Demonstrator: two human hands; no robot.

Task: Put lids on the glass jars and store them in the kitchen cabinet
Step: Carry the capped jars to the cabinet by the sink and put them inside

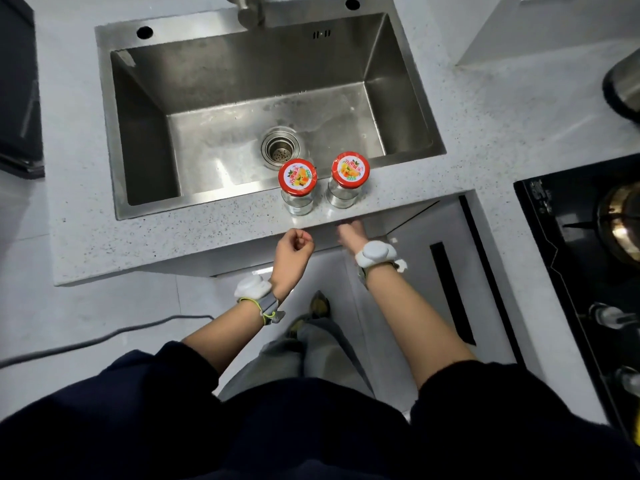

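Two clear glass jars stand side by side on the narrow counter strip in front of the sink. The left jar [297,199] wears a red fruit-print lid [298,177], and the right jar [343,195] has the same kind of lid [350,170]. My left hand [293,250] hovers at the counter's front edge below the left jar, fingers curled into a fist with nothing in it. My right hand [350,234] reaches under the counter lip below the right jar, at the top of the white cabinet door [408,271]. Its fingers are hidden by the lip.
A steel sink [242,98] with a drain lies behind the jars. At the right are a black gas hob [571,244] and a dark pot [623,88]. A black appliance [17,98] sits at far left. A grey cable [86,341] runs over the floor.
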